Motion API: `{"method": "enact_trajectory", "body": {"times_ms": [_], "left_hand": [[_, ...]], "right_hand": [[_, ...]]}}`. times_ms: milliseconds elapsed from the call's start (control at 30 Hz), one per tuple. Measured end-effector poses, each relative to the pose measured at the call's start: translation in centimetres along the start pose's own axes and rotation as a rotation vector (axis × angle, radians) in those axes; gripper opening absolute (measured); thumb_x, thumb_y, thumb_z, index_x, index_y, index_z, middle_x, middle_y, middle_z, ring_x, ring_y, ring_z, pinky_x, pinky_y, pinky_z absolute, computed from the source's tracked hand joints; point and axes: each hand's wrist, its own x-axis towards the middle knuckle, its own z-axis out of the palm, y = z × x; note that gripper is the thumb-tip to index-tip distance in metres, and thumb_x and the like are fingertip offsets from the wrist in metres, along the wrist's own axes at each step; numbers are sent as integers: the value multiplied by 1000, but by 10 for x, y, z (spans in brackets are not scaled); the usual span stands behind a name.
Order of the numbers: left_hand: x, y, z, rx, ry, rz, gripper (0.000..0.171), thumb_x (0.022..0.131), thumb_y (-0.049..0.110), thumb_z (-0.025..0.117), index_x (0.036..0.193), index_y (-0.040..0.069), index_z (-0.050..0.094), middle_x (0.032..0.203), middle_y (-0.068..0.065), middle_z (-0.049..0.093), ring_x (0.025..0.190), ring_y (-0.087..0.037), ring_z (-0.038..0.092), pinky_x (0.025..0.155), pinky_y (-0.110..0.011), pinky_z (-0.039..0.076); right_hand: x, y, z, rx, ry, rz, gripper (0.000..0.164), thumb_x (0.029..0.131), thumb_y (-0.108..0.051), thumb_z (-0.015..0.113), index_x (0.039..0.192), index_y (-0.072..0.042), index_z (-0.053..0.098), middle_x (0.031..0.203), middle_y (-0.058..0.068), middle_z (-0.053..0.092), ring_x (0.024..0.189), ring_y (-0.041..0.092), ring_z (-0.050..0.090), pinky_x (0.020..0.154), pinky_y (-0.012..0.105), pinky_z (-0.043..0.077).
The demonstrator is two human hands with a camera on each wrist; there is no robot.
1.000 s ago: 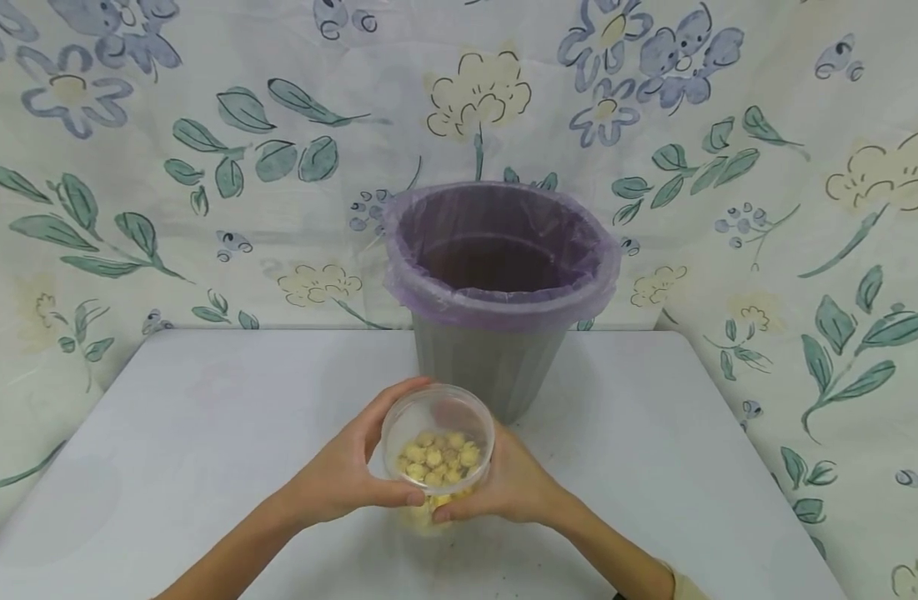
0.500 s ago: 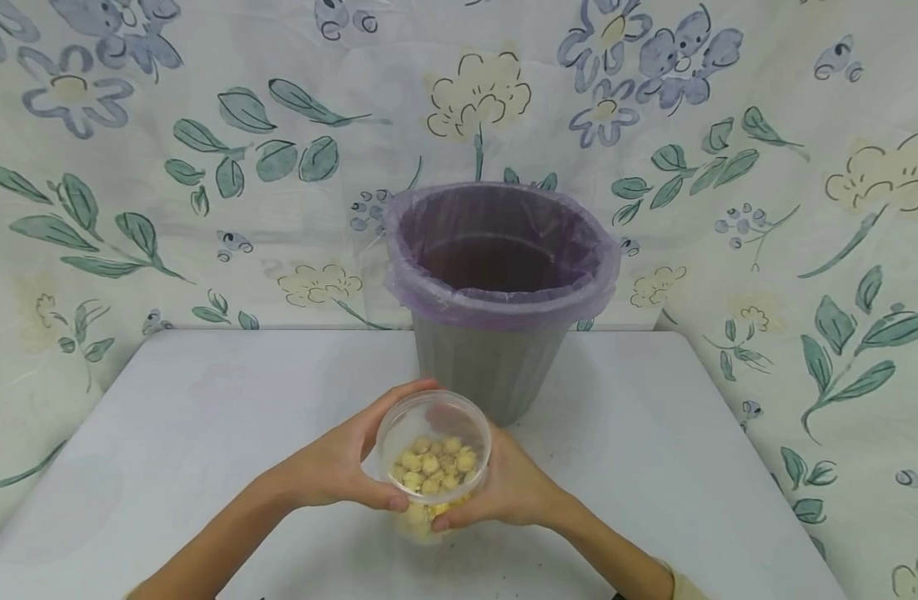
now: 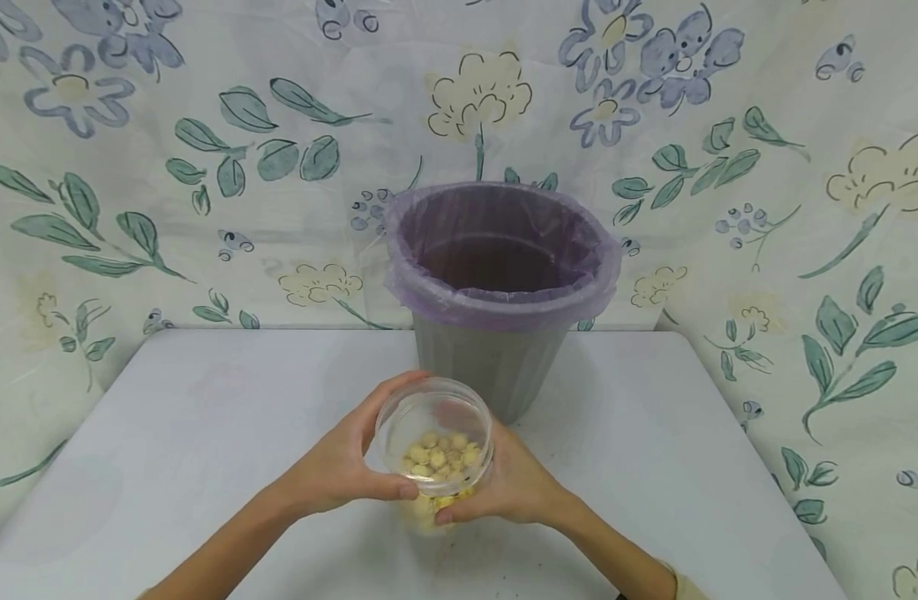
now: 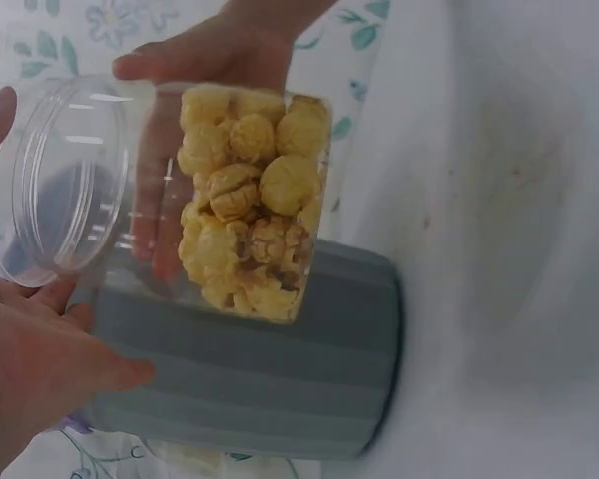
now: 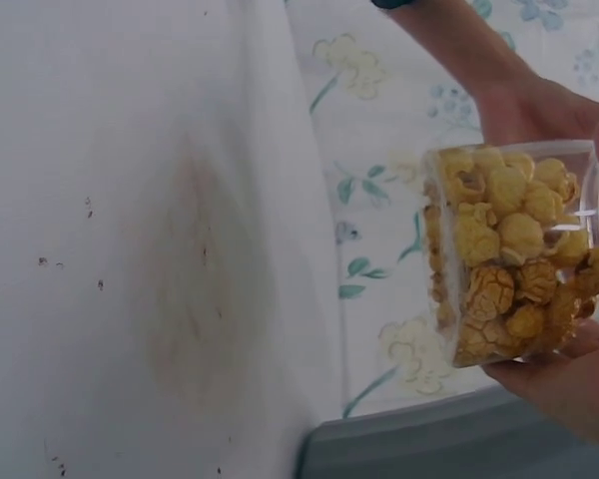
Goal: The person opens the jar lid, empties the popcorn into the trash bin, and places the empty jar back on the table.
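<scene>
A clear plastic jar (image 4: 250, 200) partly filled with round yellow and brown popcorn (image 5: 509, 259) is held upright above the table. My right hand (image 3: 514, 479) grips its side, the thumb in front and the fingers behind the jar. Curled round the clear lid (image 3: 436, 392) at the top is my left hand (image 3: 346, 467), with its thumb near the front rim. In the head view the lid's ring stands slightly off the jar's own rim. The transparent plastic hides exactly where lid and jar meet.
Just behind the hands stands a grey bin (image 3: 489, 358) lined with a purple bag (image 3: 504, 308). The white table (image 3: 203, 400) has small dark crumbs near its front. A floral cloth (image 3: 278, 208) hangs behind and at the sides.
The left hand first shifted slightly left and down, then back up. The lid's ring now shows higher, a little apart from the jar's rim. The right hand stays nearly still.
</scene>
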Motion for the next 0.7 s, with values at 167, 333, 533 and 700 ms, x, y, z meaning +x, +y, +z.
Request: {"method": "enact_trajectory", "body": {"times_ms": [167,333,533,700], "left_hand": [[-2,0,-5,-6,28,-2,100,76,17,87,157,16,28,157,-5,32,148,-32,11,107,-74,6],[-9,-1,-10,17,64,-29,101,76,13,87,157,18,27,161,-6,26,150,-31,4,108,-73,4],[-16,-3,-17,26,75,-6,100,77,7,85,157,21,27,160,-6,29,149,-18,15,118,-39,17],[-23,-6,-22,7,81,49,100,76,-2,82,157,15,26,159,-14,30,147,-11,22,112,-18,23]], "right_hand": [[-4,-1,-2,-60,37,58,105,61,-9,95,148,-20,37,137,2,54,121,23,53,105,40,41],[-8,0,-4,-84,64,75,105,60,-9,96,147,-16,39,138,2,55,125,22,52,107,38,39],[-13,2,-11,-93,98,86,107,59,-11,96,148,-16,39,143,2,52,131,22,48,111,40,35],[-20,5,-16,-126,118,118,105,60,-16,96,148,-17,39,143,0,52,132,21,47,112,41,33]]}}
